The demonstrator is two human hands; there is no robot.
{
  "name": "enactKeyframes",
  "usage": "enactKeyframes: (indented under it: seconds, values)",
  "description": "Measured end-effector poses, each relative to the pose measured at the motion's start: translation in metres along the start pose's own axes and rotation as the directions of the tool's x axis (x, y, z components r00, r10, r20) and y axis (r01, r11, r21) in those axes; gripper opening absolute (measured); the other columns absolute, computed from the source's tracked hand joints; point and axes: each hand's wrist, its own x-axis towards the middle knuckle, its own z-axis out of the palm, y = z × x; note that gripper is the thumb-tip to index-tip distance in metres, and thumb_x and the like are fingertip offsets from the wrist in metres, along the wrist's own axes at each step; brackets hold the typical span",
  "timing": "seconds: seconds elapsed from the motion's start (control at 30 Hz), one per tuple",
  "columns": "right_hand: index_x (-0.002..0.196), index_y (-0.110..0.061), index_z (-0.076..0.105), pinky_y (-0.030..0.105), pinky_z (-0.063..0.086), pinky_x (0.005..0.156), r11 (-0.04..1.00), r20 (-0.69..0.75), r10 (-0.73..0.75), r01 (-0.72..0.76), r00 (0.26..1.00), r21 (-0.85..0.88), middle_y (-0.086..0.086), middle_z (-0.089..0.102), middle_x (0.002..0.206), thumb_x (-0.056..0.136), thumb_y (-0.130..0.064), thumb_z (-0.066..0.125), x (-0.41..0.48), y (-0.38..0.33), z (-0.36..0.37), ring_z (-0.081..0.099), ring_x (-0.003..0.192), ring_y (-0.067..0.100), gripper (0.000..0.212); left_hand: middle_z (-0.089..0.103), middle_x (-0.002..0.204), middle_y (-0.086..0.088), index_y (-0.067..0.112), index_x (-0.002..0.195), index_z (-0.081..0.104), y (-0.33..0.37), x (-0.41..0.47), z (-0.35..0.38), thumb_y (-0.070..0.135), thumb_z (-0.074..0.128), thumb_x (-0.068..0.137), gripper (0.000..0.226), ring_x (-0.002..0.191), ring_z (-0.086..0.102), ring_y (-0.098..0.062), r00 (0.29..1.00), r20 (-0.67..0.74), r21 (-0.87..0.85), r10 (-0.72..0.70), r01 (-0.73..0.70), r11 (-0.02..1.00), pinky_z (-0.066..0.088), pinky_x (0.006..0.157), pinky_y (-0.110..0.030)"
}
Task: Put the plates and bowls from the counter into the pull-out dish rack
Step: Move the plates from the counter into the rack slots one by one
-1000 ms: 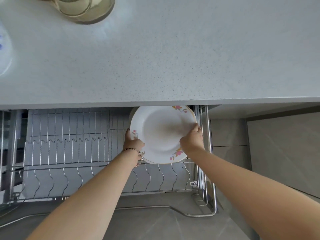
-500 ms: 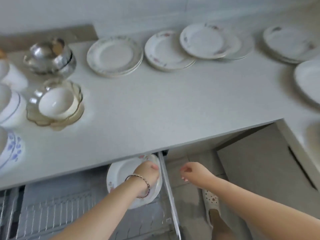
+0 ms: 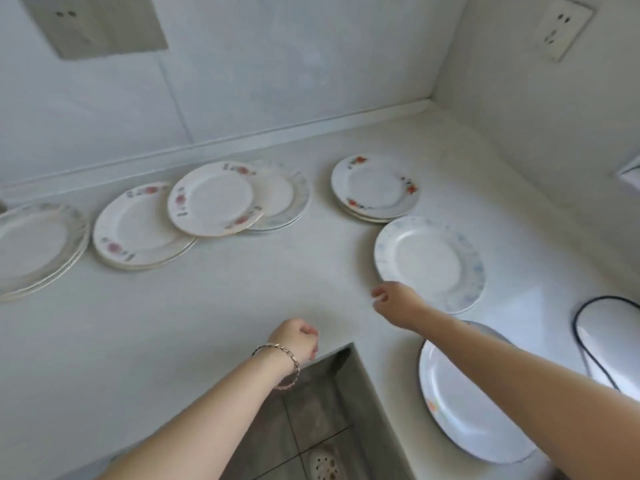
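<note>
Several plates lie on the white counter. My right hand hovers at the near left rim of a blue-patterned plate, fingers loosely curled, holding nothing. My left hand, with a bracelet on the wrist, hangs over the counter's inner corner, fingers loosely curled and empty. A stack of red-flowered plates sits behind the blue one. A pink-flowered plate overlaps other stacks at the back left. The dish rack is out of view.
A blue-rimmed plate lies under my right forearm near the counter edge. A dark-rimmed dish sits at the far right. Another plate stack is at the left edge. Grey floor tiles and a slipper show below.
The view has swung up from the rack to the counter. Both hands let go of the flowered plate left in the rack and rose; my right hand reached toward the blue-patterned plate.
</note>
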Motion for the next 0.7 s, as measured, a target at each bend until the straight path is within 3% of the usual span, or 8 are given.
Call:
enactKeyframes:
  seconds: [0.07, 0.13, 0.23, 0.3, 0.43, 0.6, 0.7]
  values:
    - [0.121, -0.011, 0.061, 0.026, 0.043, 0.096, 0.998, -0.093, 0.065, -0.063, 0.994, 0.020, 0.011, 0.061, 0.126, 0.087, -0.011, 0.050, 0.021, 0.028, -0.032, 0.056, 0.118, 0.028, 0.036, 0.056, 0.064, 0.002, 0.017, 0.077, 0.054, 0.028, 0.018, 0.020, 0.003, 0.041, 0.089, 0.022, 0.079, 0.062, -0.023, 1.000, 0.005, 0.008, -0.007, 0.007, 1.000, 0.041, 0.058, -0.020]
    - [0.120, -0.013, 0.062, 0.028, 0.043, 0.099, 0.990, -0.182, 0.141, -0.134, 0.973, 0.050, 0.011, 0.061, 0.128, 0.086, -0.011, 0.050, 0.040, 0.055, -0.060, 0.056, 0.119, 0.028, 0.036, 0.061, 0.071, -0.002, 0.011, 0.104, 0.058, 0.051, 0.034, 0.040, 0.003, 0.043, 0.086, 0.025, 0.091, 0.066, -0.024, 1.000, 0.011, 0.031, -0.016, 0.016, 0.999, 0.044, 0.072, -0.024]
    - [0.127, -0.007, 0.055, 0.032, 0.040, 0.103, 0.963, -0.273, 0.271, -0.262, 0.923, 0.068, 0.018, 0.052, 0.134, 0.087, -0.010, 0.049, 0.060, 0.095, -0.089, 0.049, 0.125, 0.033, 0.041, 0.064, 0.116, -0.014, 0.012, 0.131, 0.046, 0.075, 0.057, 0.070, 0.005, 0.047, 0.085, 0.047, 0.108, 0.065, -0.026, 1.000, 0.000, 0.033, -0.031, 0.031, 0.999, 0.051, 0.091, -0.033]
    - [0.131, -0.002, 0.047, 0.038, 0.037, 0.106, 0.920, -0.304, 0.392, -0.371, 0.868, 0.129, 0.023, 0.043, 0.136, 0.088, -0.012, 0.047, 0.070, 0.117, -0.099, 0.043, 0.128, 0.037, 0.044, 0.057, 0.130, -0.014, 0.011, 0.139, 0.038, 0.090, 0.071, 0.090, 0.009, 0.052, 0.085, 0.055, 0.114, 0.061, -0.029, 1.000, 0.008, -0.009, -0.004, 0.004, 1.000, 0.050, 0.099, -0.039]
    - [0.133, 0.002, 0.042, 0.034, 0.039, 0.103, 0.829, -0.174, 0.551, -0.511, 0.816, 0.227, 0.022, 0.045, 0.135, 0.088, -0.031, 0.055, 0.086, 0.140, -0.096, 0.045, 0.127, 0.034, 0.057, 0.062, 0.123, -0.014, 0.005, 0.125, 0.047, 0.109, 0.097, 0.121, 0.010, 0.065, 0.079, 0.050, 0.113, 0.061, -0.031, 1.000, -0.021, -0.054, 0.015, -0.016, 0.998, 0.051, 0.096, -0.038]
    - [0.123, 0.007, 0.052, 0.036, 0.045, 0.091, 0.813, -0.168, 0.521, -0.428, 0.837, 0.395, 0.022, 0.059, 0.120, 0.088, -0.026, 0.061, 0.096, 0.147, -0.088, 0.056, 0.115, 0.036, 0.049, 0.060, 0.126, -0.013, 0.003, 0.116, 0.048, 0.116, 0.116, 0.133, 0.003, 0.072, 0.074, 0.048, 0.115, 0.059, -0.026, 0.993, -0.111, -0.133, -0.040, 0.025, 0.991, 0.046, 0.095, -0.030]
    - [0.117, 0.009, 0.057, 0.035, 0.044, 0.079, 0.791, -0.150, 0.526, -0.416, 0.837, 0.449, 0.015, 0.055, 0.095, 0.084, -0.025, 0.066, 0.092, 0.151, -0.088, 0.057, 0.092, 0.030, 0.048, 0.060, 0.124, -0.013, 0.003, 0.117, 0.048, 0.115, 0.117, 0.127, -0.001, 0.075, 0.071, 0.053, 0.113, 0.060, -0.026, 0.993, -0.090, -0.214, -0.080, 0.059, 0.975, 0.048, 0.098, -0.033]
